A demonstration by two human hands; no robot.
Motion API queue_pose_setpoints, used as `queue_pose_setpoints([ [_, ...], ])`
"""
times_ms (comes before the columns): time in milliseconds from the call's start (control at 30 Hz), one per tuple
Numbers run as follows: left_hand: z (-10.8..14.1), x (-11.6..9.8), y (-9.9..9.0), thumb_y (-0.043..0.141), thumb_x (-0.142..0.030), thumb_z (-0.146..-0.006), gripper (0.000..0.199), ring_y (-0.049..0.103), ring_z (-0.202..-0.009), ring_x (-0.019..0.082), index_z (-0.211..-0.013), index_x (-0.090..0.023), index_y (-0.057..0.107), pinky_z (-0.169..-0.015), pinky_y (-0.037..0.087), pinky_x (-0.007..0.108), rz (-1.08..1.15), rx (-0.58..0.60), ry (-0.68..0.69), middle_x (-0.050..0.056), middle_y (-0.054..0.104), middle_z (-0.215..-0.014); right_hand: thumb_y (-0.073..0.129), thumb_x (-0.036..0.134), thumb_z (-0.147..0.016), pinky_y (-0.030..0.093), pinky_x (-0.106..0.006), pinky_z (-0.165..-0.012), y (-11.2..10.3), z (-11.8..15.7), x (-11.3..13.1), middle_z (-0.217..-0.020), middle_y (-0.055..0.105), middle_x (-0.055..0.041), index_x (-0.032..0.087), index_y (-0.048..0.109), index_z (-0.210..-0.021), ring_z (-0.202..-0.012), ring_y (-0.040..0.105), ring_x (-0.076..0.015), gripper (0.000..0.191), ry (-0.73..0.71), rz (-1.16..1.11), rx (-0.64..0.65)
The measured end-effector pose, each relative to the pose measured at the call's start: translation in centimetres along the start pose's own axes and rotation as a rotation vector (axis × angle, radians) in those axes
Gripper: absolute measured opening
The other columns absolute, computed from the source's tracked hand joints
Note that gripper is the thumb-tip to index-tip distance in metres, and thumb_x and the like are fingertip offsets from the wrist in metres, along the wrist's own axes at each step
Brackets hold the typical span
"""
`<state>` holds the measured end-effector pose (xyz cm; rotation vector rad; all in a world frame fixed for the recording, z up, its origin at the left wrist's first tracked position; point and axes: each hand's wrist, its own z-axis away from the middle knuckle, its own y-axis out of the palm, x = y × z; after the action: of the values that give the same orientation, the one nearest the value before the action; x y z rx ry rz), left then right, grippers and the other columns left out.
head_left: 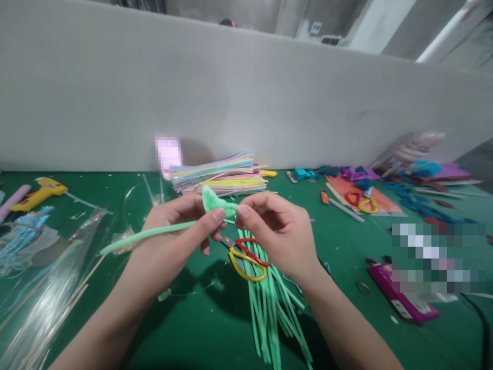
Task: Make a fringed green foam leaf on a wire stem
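Note:
A light green pipe cleaner (150, 234) is held up over the table, one end bent into a small pointed loop and its straight tail passing left across my palm. My left hand (185, 231) pinches it at the base of the loop. The fingertips of my right hand (273, 231) are closed on the loop's other end. Below the hands, scissors (248, 259) with one red and one yellow handle lie on a loose bundle of green pipe cleaners (271, 313).
Multicoloured pipe cleaner bundles (219, 177) lie by the grey partition (115, 92). At left are a yellow glue gun (44, 192) and clear plastic sleeves (54, 303). Another pair of scissors (360, 200), a magenta pack (400, 293) and coloured scraps (358, 173) lie right on the green table (185, 324).

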<state>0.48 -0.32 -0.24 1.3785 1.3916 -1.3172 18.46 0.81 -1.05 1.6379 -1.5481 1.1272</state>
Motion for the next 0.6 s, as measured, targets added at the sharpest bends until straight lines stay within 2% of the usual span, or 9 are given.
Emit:
queue_pose_setpoints([
  [200,0.01,0.08,0.09,0.071,-0.035,-0.086,0.011,0.061,-0.06,0.009,-0.085,-0.025,0.074,-0.045,0.049,0.015,0.077,-0.024,0.057,-0.003,0.067,-0.071,0.067,0.025,-0.085,0.054,-0.021,-0.06,-0.15,-0.01,0.02,-0.073,0.068,0.001,0.019,0.065,-0.083,-0.065,0.064,-0.0101,0.007,0.043,-0.086,0.029],
  [600,0.26,-0.78,0.03,0.07,-0.034,-0.086,0.015,0.057,-0.053,0.009,-0.077,-0.023,0.072,-0.044,0.048,0.015,-0.032,-0.028,0.041,-0.004,0.065,-0.063,0.069,0.018,-0.083,0.053,-0.019,-0.06,-0.15,0.08,0.34,-0.072,0.067,0.003,0.02,0.067,-0.081,-0.065,0.063,-0.0084,0.003,-0.002,-0.074,0.008],
])
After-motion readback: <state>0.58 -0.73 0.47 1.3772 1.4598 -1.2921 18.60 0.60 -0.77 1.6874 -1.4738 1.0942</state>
